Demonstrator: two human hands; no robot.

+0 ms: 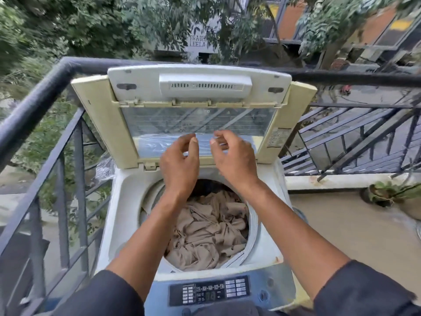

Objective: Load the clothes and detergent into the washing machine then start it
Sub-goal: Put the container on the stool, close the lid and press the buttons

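I'm working on a railed balcony.
Washing machine (196, 224) is sitting lid-up, beige clothes (211, 231) inside; left hand (180, 163) and right hand (232, 158) are hovering loose, holding nothing.

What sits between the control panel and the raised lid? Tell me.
In the head view, the open drum with beige clothes lies between the control panel and the raised lid; both forearms cross above it.
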